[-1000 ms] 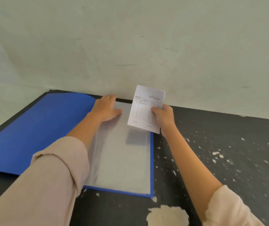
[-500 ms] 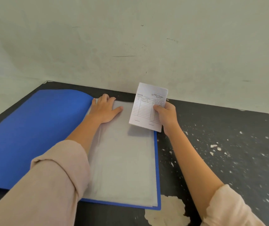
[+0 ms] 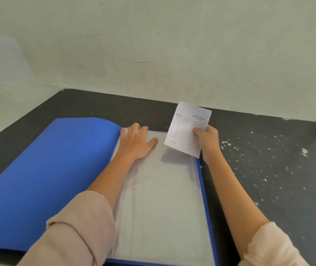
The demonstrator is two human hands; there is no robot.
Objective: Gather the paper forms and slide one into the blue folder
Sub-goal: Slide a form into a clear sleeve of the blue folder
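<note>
Left hand (image 3: 137, 143) rests flat on the open blue folder (image 3: 57, 179); right hand (image 3: 208, 140) pinches the paper form (image 3: 185, 129) above the folder's far right corner. Insertion appears not yet done.

Left hand (image 3: 137, 144) flat, right hand (image 3: 208, 140) pinching form (image 3: 183, 131).

light: soft, even, fairly bright | shadows: faint | focus: slightly soft | edges: wide-angle bending

The wall (image 3: 153, 54) blocks behind the table (image 3: 268, 169); the left hand (image 3: 136, 144) lies on the blue folder's (image 3: 57, 169) clear sleeve (image 3: 164, 204); bare table lies to its right.
</note>
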